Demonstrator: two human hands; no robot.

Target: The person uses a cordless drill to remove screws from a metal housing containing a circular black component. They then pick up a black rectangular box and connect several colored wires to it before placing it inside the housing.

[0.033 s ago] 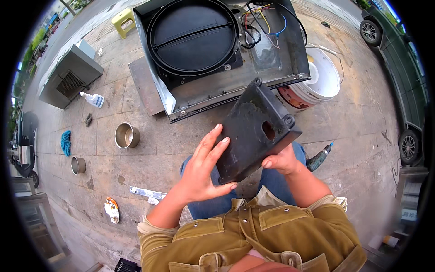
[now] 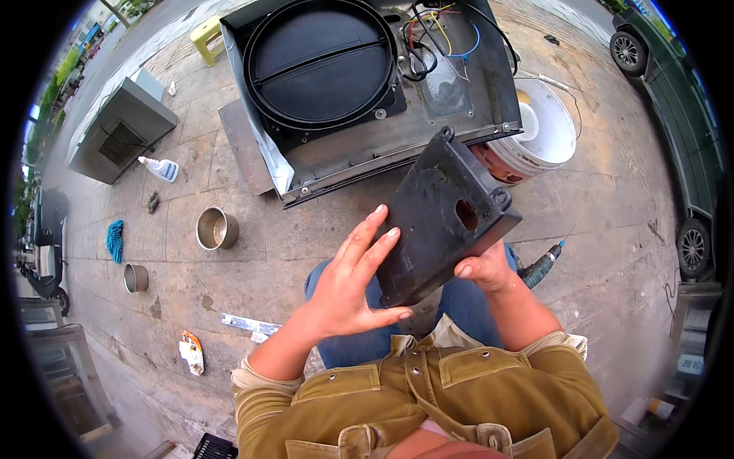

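Both hands hold a black plastic box (image 2: 434,229) tilted above my knees. It has a round hole in its face and two screw lugs along its far right edge. My left hand (image 2: 348,279) is at its left side, fingertips on the face and thumb by the near corner. My right hand (image 2: 489,269) grips the near right edge, thumb on top, its other fingers hidden beneath. Beyond the box lies an opened metal appliance housing (image 2: 344,157) with a large round black cover (image 2: 321,65) and loose coloured wires (image 2: 440,46).
A white bucket (image 2: 562,145) stands right of the housing, a cordless screwdriver (image 2: 541,266) by my right knee. Leftward are two metal cups (image 2: 217,229) (image 2: 135,278), a blue cloth (image 2: 115,241), a spray bottle (image 2: 159,169), a metal cabinet (image 2: 122,126) and a yellow stool (image 2: 206,40).
The black box and both hands have shifted slightly to the right. My grip looks the same.
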